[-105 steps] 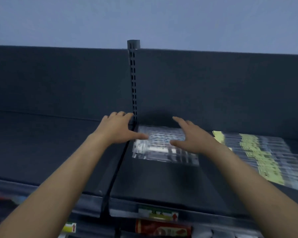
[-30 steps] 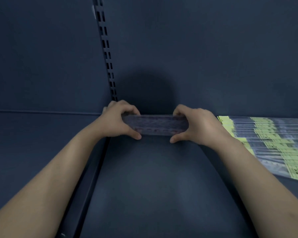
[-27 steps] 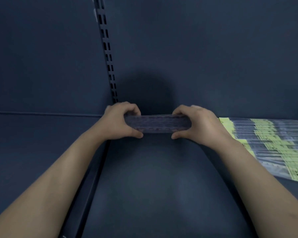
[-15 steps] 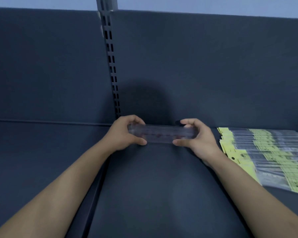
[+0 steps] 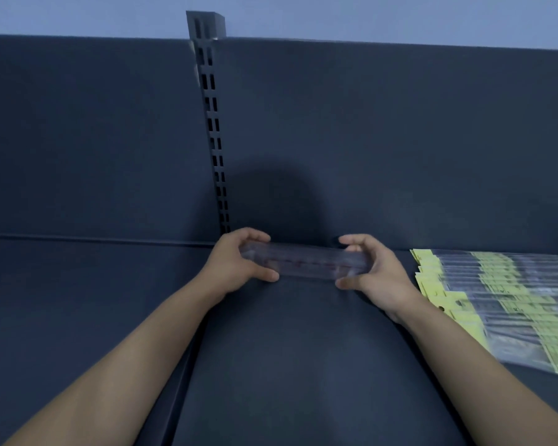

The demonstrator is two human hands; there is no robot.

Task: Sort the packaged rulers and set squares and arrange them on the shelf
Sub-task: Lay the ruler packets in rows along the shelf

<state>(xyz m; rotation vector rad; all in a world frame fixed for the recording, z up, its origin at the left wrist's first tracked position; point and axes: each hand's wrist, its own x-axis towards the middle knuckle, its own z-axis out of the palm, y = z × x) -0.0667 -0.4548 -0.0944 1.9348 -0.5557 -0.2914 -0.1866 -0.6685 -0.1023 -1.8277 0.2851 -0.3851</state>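
Head view: two bare forearms reach forward over a dark blue shelf (image 5: 287,365) and meet at its far edge, close to the back panel (image 5: 400,140). Between the hands is a stack (image 5: 306,262) of clear packaged rulers. It is long and narrow and lies crosswise, left to right, with its printed marks blurred.

The left hand (image 5: 239,268) has the stack's left end. Its grip is curled round that end, fingers over the top and far side, thumb on the near side low by the shelf. The right hand (image 5: 377,278) takes the right end the same way, with its fingers hooked over the top and its thumb pressed to the near face. I cannot tell whether the stack's lower edge touches the shelf or is held just above it.

To the right of the right hand, near it but apart, a fanned row of packs (image 5: 503,300) with yellow-green cards lies flat on the same shelf. They overlap one another and run off the right edge. Their print is too small to read.

A slotted upright (image 5: 215,140) rises just behind the left hand and splits the back panel in two. Left of it lies a second shelf board (image 5: 78,300), set off by a dark seam that runs under the left forearm. Above the panel is a strip of pale blue wall (image 5: 368,17). A soft shadow falls on the panel behind the hands.
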